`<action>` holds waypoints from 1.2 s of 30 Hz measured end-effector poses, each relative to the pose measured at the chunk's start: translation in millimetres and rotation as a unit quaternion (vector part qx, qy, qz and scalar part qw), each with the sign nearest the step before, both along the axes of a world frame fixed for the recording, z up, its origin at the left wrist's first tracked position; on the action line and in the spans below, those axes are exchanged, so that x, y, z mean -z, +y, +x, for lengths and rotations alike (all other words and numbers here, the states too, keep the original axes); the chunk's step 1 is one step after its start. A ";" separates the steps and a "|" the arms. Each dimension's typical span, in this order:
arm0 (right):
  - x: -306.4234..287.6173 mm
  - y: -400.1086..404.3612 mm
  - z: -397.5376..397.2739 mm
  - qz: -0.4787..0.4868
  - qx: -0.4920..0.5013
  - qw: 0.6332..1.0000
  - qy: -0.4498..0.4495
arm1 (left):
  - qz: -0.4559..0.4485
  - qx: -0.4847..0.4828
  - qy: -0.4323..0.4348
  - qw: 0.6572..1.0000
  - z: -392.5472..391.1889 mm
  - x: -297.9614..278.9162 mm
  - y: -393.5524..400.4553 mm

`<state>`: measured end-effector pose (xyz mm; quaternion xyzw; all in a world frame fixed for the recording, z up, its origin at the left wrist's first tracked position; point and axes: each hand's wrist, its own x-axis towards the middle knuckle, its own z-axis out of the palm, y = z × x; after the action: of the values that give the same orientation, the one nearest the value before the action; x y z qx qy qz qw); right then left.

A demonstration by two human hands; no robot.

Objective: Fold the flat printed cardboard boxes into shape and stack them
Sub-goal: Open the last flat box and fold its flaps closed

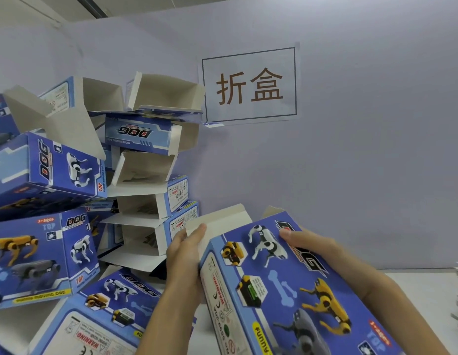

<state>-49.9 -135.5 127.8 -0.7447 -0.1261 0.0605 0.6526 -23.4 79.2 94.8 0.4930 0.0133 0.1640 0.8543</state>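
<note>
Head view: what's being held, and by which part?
The blue printed box, in both hands: left hand grips its left side wall near the open far end, right hand holds its far right edge.

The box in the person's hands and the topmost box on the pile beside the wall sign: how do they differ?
The held box is gripped by the left hand and right hand; the topmost box rests on the pile, untouched. The held box shows its blue printed face; the topmost box turns its open end to the camera, showing a plain pale inside. Both are folded up with a flap open.
</note>
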 end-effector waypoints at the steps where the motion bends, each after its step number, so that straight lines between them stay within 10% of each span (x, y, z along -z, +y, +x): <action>1: -6.5 2.6 -0.9 0.014 0.001 1.000 -0.007 | -0.001 0.003 -0.009 1.000 -0.4 -1.2 -1.9; 10: 3.3 -10.8 -15.1 0.220 0.049 0.963 -0.150 | 0.184 0.095 -0.086 0.975 -16.5 -15.8 -30.0; 22: 13.0 9.9 -9.9 0.036 0.067 0.944 -0.320 | 0.244 0.010 -0.219 0.945 -24.7 -20.2 -39.5; 36: 21.2 4.6 3.7 -0.038 0.090 0.959 -0.267 | 0.300 -0.045 -0.195 0.933 -23.4 -15.3 -40.0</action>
<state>-46.2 -130.9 106.6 -0.7663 -0.2260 -0.1950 0.5690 -46.7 39.2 110.1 0.6834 -0.1811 0.2910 0.6445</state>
